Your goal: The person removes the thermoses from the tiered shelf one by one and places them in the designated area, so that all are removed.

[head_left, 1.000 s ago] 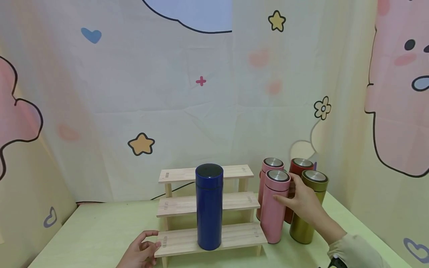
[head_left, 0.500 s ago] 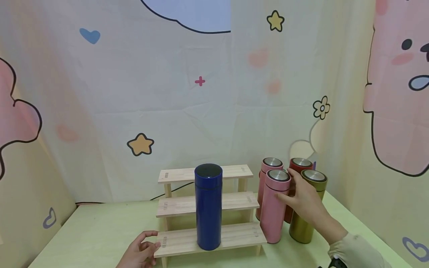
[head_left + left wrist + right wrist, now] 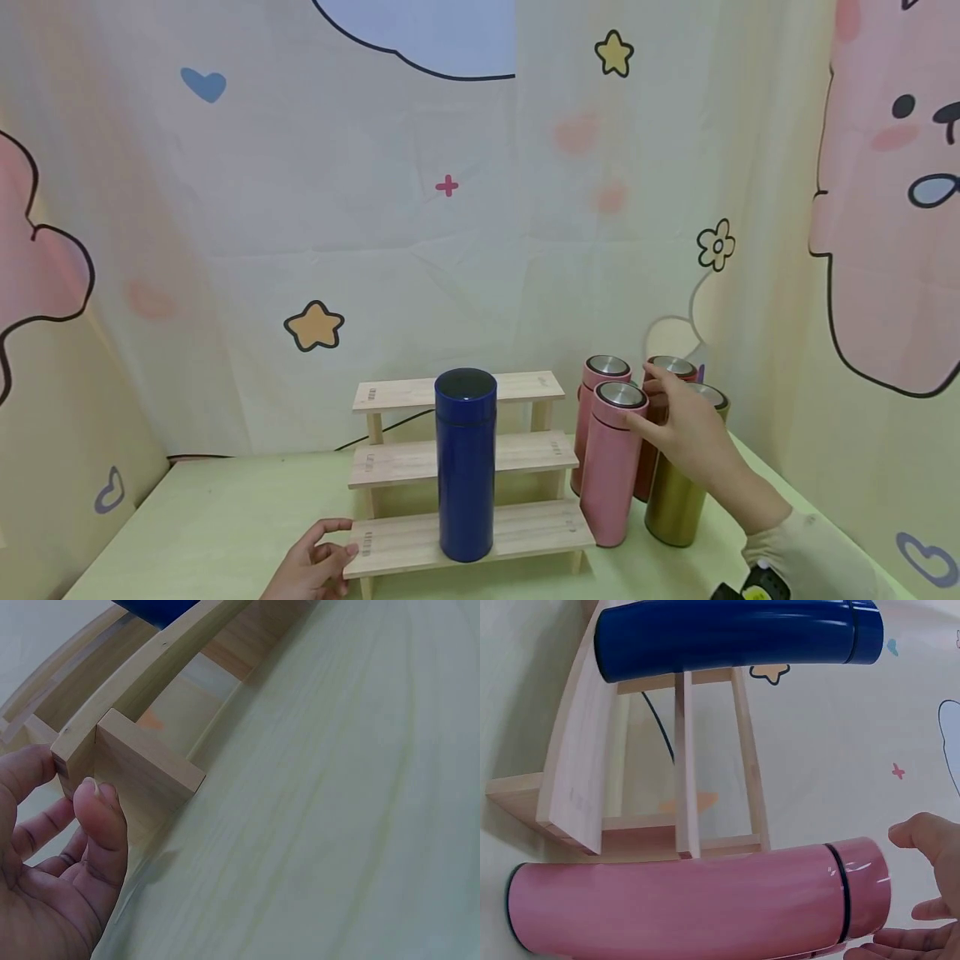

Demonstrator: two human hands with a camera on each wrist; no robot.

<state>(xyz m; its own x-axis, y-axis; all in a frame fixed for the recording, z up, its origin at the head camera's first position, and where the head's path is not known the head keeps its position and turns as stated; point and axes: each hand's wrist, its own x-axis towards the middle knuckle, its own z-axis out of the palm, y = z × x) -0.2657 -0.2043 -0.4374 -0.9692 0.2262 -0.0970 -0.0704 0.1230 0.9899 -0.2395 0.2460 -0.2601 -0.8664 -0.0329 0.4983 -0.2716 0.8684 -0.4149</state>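
A blue thermos flask (image 3: 466,467) stands upright on the lowest step of a three-tier wooden display stand (image 3: 536,523). At the stand's left end, my left hand (image 3: 311,562) pinches the lowest board between thumb and forefinger; the left wrist view has the board's corner (image 3: 71,750) there. On the right, my right hand (image 3: 693,437) is beside the cap of the front pink thermos flask (image 3: 607,479). Its thumb (image 3: 915,829) is apart from that cap in the right wrist view, with the fingers spread.
Behind the front pink flask stands another pink flask (image 3: 587,417). A red flask (image 3: 648,471) and an olive-gold flask (image 3: 677,504) stand close by, partly hidden by the right hand. A printed curtain (image 3: 337,192) hangs behind the light green table (image 3: 240,508).
My right hand has let go of the front pink flask and shifted slightly up and to the right, over the olive-gold one. The left hand keeps its place on the stand.
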